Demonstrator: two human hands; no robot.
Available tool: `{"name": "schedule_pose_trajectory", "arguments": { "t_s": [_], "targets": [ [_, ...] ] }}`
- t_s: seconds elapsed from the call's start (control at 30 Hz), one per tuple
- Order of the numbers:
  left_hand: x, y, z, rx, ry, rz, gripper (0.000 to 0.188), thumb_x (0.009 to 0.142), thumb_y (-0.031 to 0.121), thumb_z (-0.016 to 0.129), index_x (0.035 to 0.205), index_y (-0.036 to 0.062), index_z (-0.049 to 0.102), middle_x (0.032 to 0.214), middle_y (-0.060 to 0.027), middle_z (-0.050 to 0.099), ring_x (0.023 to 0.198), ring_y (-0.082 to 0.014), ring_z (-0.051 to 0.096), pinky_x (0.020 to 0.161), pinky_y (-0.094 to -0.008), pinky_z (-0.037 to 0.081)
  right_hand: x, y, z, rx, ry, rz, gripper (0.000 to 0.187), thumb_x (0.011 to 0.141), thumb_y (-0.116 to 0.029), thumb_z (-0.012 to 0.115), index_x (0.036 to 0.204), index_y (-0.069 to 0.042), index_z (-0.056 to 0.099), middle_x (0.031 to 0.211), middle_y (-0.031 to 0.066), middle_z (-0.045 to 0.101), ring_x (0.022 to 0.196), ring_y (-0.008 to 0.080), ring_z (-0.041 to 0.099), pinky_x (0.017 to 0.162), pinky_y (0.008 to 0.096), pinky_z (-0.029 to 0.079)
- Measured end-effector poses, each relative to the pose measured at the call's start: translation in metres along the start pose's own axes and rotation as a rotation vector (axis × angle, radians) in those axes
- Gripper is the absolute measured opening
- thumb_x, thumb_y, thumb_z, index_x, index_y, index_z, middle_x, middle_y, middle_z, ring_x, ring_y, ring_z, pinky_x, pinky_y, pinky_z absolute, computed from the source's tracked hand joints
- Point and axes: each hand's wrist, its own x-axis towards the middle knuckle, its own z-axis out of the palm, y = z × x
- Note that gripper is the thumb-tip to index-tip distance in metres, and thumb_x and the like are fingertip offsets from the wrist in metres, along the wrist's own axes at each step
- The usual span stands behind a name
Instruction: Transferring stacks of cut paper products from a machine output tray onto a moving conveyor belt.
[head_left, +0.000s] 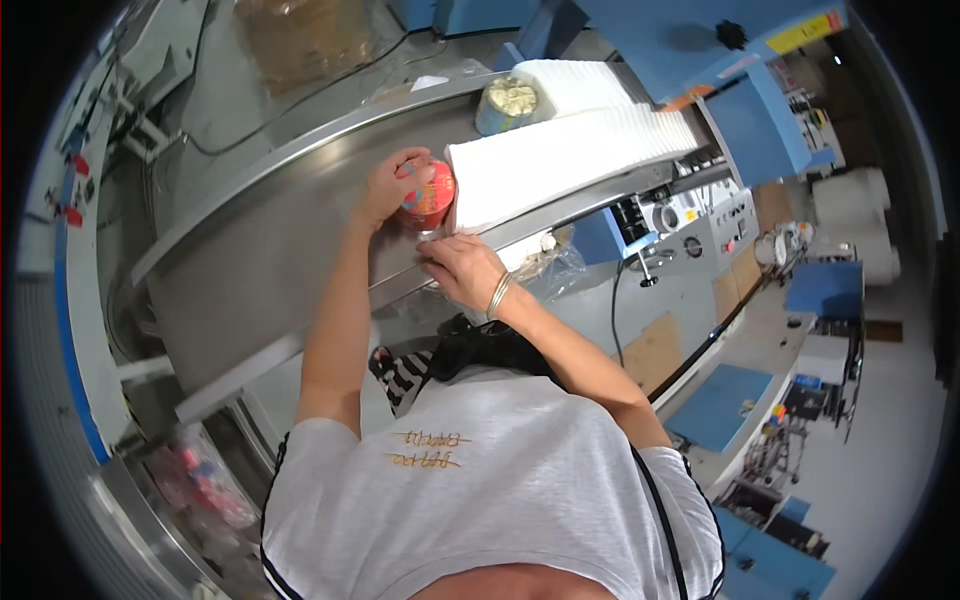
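A red, round tub with a pinkish patterned top stands on the metal trough, against the end of a long white stack of thin sheets. Around the tub's far left side curl the fingers of my left hand, closed on it. My right hand, with bangles at the wrist, lies at the trough's near edge just below the tub. Its fingers are bent and pressed together by a small pale bit; what they hold, if anything, I cannot make out.
A second tub, blue-sided with cream-coloured stuff on top, stands behind the white stack. The metal trough stretches left with raised rims. Blue machinery closes its right end. Clear plastic film hangs below the near edge. A cardboard box sits beyond.
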Motion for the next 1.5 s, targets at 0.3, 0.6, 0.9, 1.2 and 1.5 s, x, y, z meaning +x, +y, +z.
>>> {"name": "schedule_pose_trajectory", "arguments": {
  "t_s": [0.3, 0.6, 0.9, 1.2, 1.5],
  "targets": [
    [-0.015, 0.022, -0.017, -0.075, -0.204, -0.136, 0.034, 0.077, 0.028, 0.072, 0.1, 0.0043, 0.063, 0.091, -0.002, 0.062, 0.083, -0.01, 0.056, 0.075, -0.0248, 0.046, 0.006, 0.002, -0.002, 0.009, -0.028, 0.028, 0.019, 0.079, -0.014, 0.063, 0.095, -0.004, 0.061, 0.085, 0.0122, 0.063, 0.082, 0.0294, 0.059, 0.08, 0.0377, 0.044],
    [-0.004, 0.018, -0.018, -0.043, -0.279, -0.129, 0.032, 0.079, 0.028, 0.07, 0.099, 0.0046, 0.062, 0.09, -0.0014, 0.062, 0.082, -0.0088, 0.055, 0.074, -0.0244, 0.046, 0.001, -0.017, 0.027, -0.069, 0.066, -0.096, 0.033, 0.075, -0.02, 0.067, 0.105, -0.008, 0.06, 0.103, 0.0085, 0.06, 0.098, 0.0284, 0.054, 0.087, 0.0416, 0.04],
    [0.013, -0.01, -0.009, -0.3, 0.122, -0.16, 0.033, 0.088, 0.036, 0.06, 0.091, 0.0028, 0.062, 0.082, -0.0034, 0.061, 0.075, -0.0106, 0.057, 0.071, -0.0241, 0.045, -0.001, -0.022, 0.042, -0.081, 0.218, -0.046, 0.031, 0.075, -0.031, 0.068, 0.096, -0.01, 0.062, 0.093, 0.0063, 0.06, 0.091, 0.0253, 0.054, 0.086, 0.0375, 0.039],
    [0.016, -0.005, 0.005, -0.276, 0.062, -0.172, 0.022, 0.088, 0.025, 0.061, 0.086, 0.0031, 0.062, 0.075, 0.0005, 0.058, 0.069, -0.0077, 0.053, 0.065, -0.0227, 0.043, -0.002, -0.033, 0.051, -0.107, 0.348, 0.062, 0.016, 0.075, -0.022, 0.069, 0.082, -0.011, 0.058, 0.077, 0.0058, 0.055, 0.079, 0.0269, 0.052, 0.078, 0.0379, 0.04],
    [0.005, -0.053, 0.0, 0.046, 0.541, 0.306, 0.023, 0.088, 0.013, 0.056, 0.107, -0.0016, 0.055, 0.086, -0.0069, 0.06, 0.074, -0.0141, 0.056, 0.071, -0.0279, 0.047, 0.011, -0.032, 0.077, -0.222, 0.362, 0.312, 0.015, 0.078, -0.026, 0.063, 0.072, -0.012, 0.059, 0.068, 0.0039, 0.056, 0.074, 0.0232, 0.055, 0.074, 0.0365, 0.04]
  ]
}}
